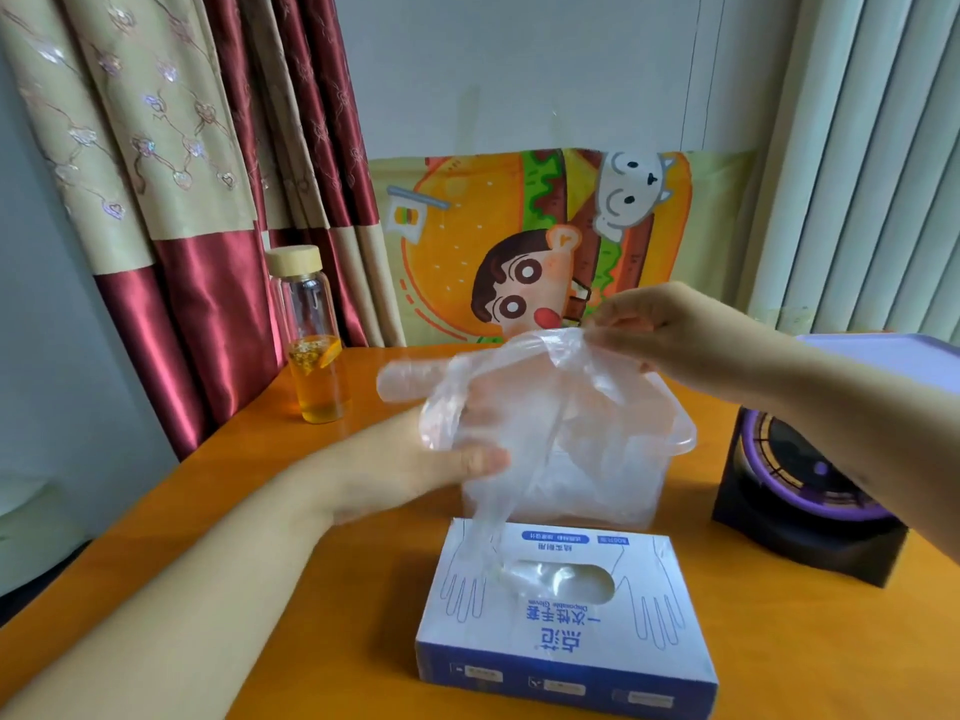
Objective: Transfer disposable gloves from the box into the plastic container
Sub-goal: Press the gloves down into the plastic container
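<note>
A white and blue glove box (pixel 566 621) lies on the orange table near me, its oval slot showing clear plastic gloves inside. Behind it stands the clear plastic container (pixel 670 459) with crumpled gloves in it. A transparent disposable glove (pixel 524 397) hangs stretched above the container, one finger still trailing down to the box slot. My right hand (pixel 654 330) pinches the glove's upper edge above the container. My left hand (pixel 415 459) grips the glove's left side, partly veiled by the plastic.
A glass bottle (pixel 311 335) with a wooden lid and orange liquid stands at the table's back left. A dark purple device (pixel 800 491) with a lilac lid (pixel 883 356) sits at the right. Curtains and a cartoon cloth hang behind.
</note>
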A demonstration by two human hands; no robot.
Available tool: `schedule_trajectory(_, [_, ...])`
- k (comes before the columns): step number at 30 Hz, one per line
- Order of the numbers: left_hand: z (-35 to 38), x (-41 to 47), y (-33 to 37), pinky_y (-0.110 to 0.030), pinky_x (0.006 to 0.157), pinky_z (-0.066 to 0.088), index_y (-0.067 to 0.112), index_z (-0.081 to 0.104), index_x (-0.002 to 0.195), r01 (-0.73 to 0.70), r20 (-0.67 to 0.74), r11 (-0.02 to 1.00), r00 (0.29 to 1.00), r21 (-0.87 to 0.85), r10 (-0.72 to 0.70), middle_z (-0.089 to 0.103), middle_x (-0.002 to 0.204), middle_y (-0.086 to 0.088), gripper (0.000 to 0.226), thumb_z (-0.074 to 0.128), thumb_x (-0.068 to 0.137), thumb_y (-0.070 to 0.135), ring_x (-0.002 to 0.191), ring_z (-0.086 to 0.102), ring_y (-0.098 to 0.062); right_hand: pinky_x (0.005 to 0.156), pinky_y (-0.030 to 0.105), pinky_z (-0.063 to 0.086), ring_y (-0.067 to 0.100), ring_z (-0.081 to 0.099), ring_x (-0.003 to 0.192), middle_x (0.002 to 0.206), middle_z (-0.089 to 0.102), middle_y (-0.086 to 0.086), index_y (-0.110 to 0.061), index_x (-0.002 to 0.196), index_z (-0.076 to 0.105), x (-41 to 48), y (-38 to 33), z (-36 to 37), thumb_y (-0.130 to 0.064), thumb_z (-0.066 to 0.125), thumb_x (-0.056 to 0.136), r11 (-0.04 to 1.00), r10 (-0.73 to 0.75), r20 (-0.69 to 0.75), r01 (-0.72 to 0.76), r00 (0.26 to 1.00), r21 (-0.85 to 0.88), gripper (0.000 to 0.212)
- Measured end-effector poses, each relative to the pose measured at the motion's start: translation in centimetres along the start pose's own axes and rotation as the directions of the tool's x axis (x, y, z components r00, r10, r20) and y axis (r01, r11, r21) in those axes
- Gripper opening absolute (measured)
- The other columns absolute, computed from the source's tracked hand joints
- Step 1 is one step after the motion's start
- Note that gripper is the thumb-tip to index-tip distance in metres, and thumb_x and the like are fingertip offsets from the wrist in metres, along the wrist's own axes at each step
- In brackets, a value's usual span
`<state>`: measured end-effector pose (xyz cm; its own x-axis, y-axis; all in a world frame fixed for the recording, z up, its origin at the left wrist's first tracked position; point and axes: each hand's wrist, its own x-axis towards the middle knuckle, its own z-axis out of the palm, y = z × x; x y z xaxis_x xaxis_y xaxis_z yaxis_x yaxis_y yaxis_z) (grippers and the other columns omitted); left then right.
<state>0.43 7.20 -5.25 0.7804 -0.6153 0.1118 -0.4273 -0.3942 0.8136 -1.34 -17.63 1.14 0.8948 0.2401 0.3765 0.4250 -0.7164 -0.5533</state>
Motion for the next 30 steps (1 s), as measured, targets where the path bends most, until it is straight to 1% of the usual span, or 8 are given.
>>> schedule_trajectory(5, [1.3,1.5,2.9,-0.031,0.098,0.047,0.023,0.059,0.121,-0.071,-0.195,0.949,0.981,-0.306,0.011,0.068,0.118,0.006,0.037,0.069,0.086,0.029,0.113,0.061,-0.010,0.076,0.038,0.050,0.021,0.057,0.076,0.089,0.071,0.017,-0.011,0.090,0.072,-0.1,1.6,2.4,-0.027,0.055,0.094,0.890,0.236,0.217,-0.301,0.947,0.343,0.024])
schedule_trajectory(7, [2.1,3.1,3.0,-0.027,0.089,0.054,0.016,0.064,0.110,-0.035,-0.248,0.934,0.967,-0.355,-0.058,0.071,0.109,-0.005,0.020,0.065,0.090,0.017,0.102,0.067,-0.015,0.074,0.029,0.055,0.020,0.062,0.077,0.087,0.071,0.013,-0.007,0.096,0.069,-0.4,1.6,3.3,-0.014,0.050,0.096,0.728,0.260,0.314,-0.399,0.913,0.558,0.020])
schedule_trajectory(9, [2.7,4.3,3.2,-0.021,0.076,0.054,0.015,0.066,0.099,0.019,-0.295,0.919,0.944,-0.395,-0.146,0.072,0.100,-0.008,0.010,0.064,0.090,0.010,0.089,0.068,-0.016,0.068,0.025,0.056,0.023,0.060,0.080,0.089,0.065,0.015,-0.008,0.102,0.063,-0.4,1.8,3.6,-0.010,0.049,0.096,0.580,0.310,0.275,-0.411,0.910,0.704,0.015])
schedule_trajectory(12, [2.4,5.9,2.6,-0.024,0.072,0.055,0.008,0.070,0.097,0.090,-0.372,0.909,0.893,-0.406,-0.255,0.071,0.095,-0.012,0.010,0.066,0.089,0.013,0.082,0.067,-0.018,0.081,0.035,0.050,0.022,0.058,0.084,0.096,0.061,0.010,-0.017,0.081,0.059,-0.6,2.6,3.0,-0.016,0.052,0.095,0.527,0.379,0.065,-0.273,0.923,0.805,0.016])
schedule_trajectory(18, [1.7,8.2,2.2,-0.019,0.057,0.054,0.016,0.064,0.093,0.142,-0.365,0.850,0.858,-0.508,-0.362,0.069,0.096,-0.006,0.005,0.067,0.089,0.015,0.080,0.065,-0.012,0.091,0.021,0.043,-0.009,0.062,0.095,0.094,0.071,-0.023,-0.026,0.080,0.074,-1.8,3.2,2.5,-0.032,0.064,0.080,0.836,0.182,0.121,-0.219,0.976,0.503,0.012])
schedule_trajectory(22, [1.7,9.1,2.2,-0.027,0.072,0.056,0.014,0.064,0.107,0.178,-0.232,0.799,0.901,-0.574,-0.367,0.072,0.103,-0.009,0.020,0.068,0.088,0.015,0.098,0.068,-0.020,0.094,0.026,0.046,0.002,0.059,0.108,0.116,0.065,-0.018,-0.036,0.102,0.069,-0.1,4.3,3.0,-0.035,0.068,0.077,0.821,0.240,0.109,-0.261,0.965,0.508,0.025])
schedule_trajectory(25, [1.2,9.4,1.9,-0.031,0.083,0.053,0.012,0.066,0.105,0.213,-0.141,0.806,0.929,-0.553,-0.342,0.071,0.095,-0.003,0.018,0.068,0.088,0.016,0.092,0.066,-0.016,0.086,0.018,0.051,0.003,0.064,0.103,0.118,0.066,-0.011,-0.028,0.112,0.066,1.2,5.3,2.9,-0.014,0.071,0.079,0.780,0.246,0.102,-0.259,0.964,0.569,0.036])
schedule_trajectory(30, [-2.2,10.0,-0.2,-0.032,0.091,0.049,0.022,0.048,0.137,0.267,-0.361,0.946,0.877,-0.182,-0.317,0.062,0.116,0.005,0.047,0.062,0.092,0.022,0.092,0.060,-0.010,0.091,0.019,0.041,0.010,0.058,0.108,0.128,0.060,-0.007,-0.019,0.132,0.055,3.4,7.6,2.4,-0.016,0.074,0.079,0.961,0.257,0.042,-0.251,0.965,-0.113,0.057])
